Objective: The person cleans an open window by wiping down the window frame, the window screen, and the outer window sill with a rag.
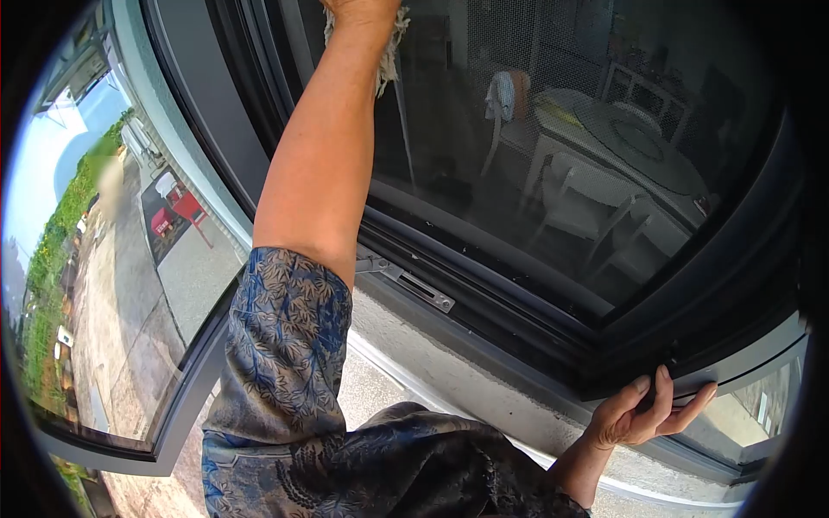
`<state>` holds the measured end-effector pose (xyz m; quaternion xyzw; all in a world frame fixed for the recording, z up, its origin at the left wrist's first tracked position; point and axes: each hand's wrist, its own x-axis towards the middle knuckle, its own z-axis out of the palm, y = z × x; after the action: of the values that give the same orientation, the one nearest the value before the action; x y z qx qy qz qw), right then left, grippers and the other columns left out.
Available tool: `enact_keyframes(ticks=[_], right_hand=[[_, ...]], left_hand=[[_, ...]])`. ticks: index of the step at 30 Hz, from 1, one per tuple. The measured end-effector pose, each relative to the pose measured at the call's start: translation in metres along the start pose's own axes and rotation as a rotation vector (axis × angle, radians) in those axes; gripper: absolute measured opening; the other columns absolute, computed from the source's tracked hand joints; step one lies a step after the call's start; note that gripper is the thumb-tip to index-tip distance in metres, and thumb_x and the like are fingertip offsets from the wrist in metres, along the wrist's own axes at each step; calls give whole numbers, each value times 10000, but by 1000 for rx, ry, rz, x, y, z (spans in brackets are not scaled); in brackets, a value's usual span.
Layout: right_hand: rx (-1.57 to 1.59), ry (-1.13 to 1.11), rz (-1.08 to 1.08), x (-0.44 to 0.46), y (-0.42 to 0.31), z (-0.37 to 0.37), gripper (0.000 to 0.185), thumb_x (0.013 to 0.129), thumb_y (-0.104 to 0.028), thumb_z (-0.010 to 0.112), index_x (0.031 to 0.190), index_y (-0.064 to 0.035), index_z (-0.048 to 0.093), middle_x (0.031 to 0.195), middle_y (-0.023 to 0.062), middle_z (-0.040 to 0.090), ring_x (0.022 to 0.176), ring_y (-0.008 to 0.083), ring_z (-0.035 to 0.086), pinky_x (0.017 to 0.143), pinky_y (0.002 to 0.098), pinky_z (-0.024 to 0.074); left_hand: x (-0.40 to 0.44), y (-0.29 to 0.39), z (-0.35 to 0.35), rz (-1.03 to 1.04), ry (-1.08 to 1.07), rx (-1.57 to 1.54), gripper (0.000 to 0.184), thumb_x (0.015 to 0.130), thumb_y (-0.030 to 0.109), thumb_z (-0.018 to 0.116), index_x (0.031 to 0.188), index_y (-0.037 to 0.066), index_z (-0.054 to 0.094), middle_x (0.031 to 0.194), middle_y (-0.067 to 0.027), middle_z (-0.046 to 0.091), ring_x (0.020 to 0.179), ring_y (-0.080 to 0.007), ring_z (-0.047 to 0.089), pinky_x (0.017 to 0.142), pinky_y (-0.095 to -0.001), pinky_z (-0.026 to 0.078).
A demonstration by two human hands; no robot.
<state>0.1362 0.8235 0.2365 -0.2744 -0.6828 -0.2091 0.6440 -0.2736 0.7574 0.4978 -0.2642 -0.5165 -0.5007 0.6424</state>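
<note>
My left arm [315, 164] reaches up across the window, sleeve pushed above the elbow. At the top edge of the view my left hand [363, 9] is partly cut off, closed on a frayed, light-coloured rag [390, 56] whose ragged edges stick out on both sides. The rag is at the dark window screen [466, 104]. My right hand [643, 414] is at the lower right, fingers apart and slightly bent, fingertips resting on the grey window frame [734, 367]. Nothing loose shows in it.
An open glazed sash [164, 440] swings out at the left. A metal hinge arm [419, 287] lies on the lower track above a concrete sill [492, 363]. Behind the screen are a table [561, 129] and chairs. Outside, a red chair [186, 205] stands on paving.
</note>
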Motion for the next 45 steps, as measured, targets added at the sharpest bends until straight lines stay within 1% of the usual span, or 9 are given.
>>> enact_keyframes(ticks=[2, 3, 10, 15, 21, 31, 37, 40, 45], right_hand=[[21, 15, -16, 1, -1, 0, 194, 887, -209, 515, 1034, -149, 627, 1413, 201, 309, 1335, 440, 264, 1072, 567, 246], [28, 18, -11, 3, -3, 0, 182, 885, -190, 515, 1015, -139, 632, 1403, 201, 320, 1332, 437, 270, 1076, 570, 238], [11, 26, -1, 2, -4, 0, 157, 868, -139, 525, 972, -124, 641, 1400, 201, 322, 1325, 426, 291, 1085, 566, 235], [-2, 14, -15, 2, -4, -2, 148, 875, -134, 524, 965, -120, 642, 1386, 194, 342, 1317, 423, 307, 1084, 570, 244], [-1, 19, -61, 2, -2, 0, 177, 875, -80, 490, 996, -80, 619, 1392, 209, 344, 1336, 386, 296, 1108, 555, 194], [2, 29, 22, 0, -5, -1, 186, 837, -66, 523, 953, -132, 653, 1358, 202, 373, 1303, 429, 323, 1082, 563, 248], [39, 31, 55, 1, -9, -1, 228, 780, -32, 547, 946, -137, 664, 1351, 201, 387, 1305, 417, 326, 1089, 558, 234], [27, 4, 28, 2, -8, -3, 206, 819, -19, 521, 971, -80, 646, 1373, 179, 364, 1326, 418, 296, 1097, 530, 245], [16, 2, 3, -4, -3, -4, 211, 801, -40, 528, 948, -119, 657, 1362, 184, 376, 1317, 414, 308, 1092, 541, 243]], left_hand=[[-50, 17, -26, 121, -119, -76, 219, 786, 88, 571, 989, 19, 530, 931, -203, 550, 875, -413, 554, 758, -442, 456], [-79, 11, -31, 237, -79, 5, 364, 606, 17, 639, 944, 33, 506, 896, -165, 523, 706, -379, 580, 573, -422, 501], [-238, 50, -134, 266, -614, -334, 393, 599, 2, 656, 974, 38, 543, 814, -107, 496, 687, -284, 582, 563, -371, 503], [-198, 28, -101, 543, -446, -258, 341, 633, 45, 629, 965, 60, 554, 766, -81, 452, 627, -251, 523, 487, -342, 449], [-85, 9, -18, 360, -14, -48, 310, 682, 40, 676, 959, 85, 546, 853, -115, 500, 739, -338, 577, 635, -402, 498], [21, -4, 7, -104, -32, 144, 276, 829, 158, 553, 1057, 7, 515, 1021, -230, 591, 979, -418, 551, 823, -453, 444], [-122, 65, -60, 257, -339, -231, 311, 669, 21, 639, 960, 37, 531, 902, -139, 548, 756, -382, 586, 635, -405, 500], [-207, 96, -111, 603, -651, -416, 313, 606, 44, 661, 906, 39, 573, 766, -84, 485, 619, -236, 545, 512, -316, 462], [-221, 97, -107, 818, -606, -486, 291, 619, 98, 657, 897, 68, 578, 769, -75, 471, 592, -172, 490, 492, -269, 408]])
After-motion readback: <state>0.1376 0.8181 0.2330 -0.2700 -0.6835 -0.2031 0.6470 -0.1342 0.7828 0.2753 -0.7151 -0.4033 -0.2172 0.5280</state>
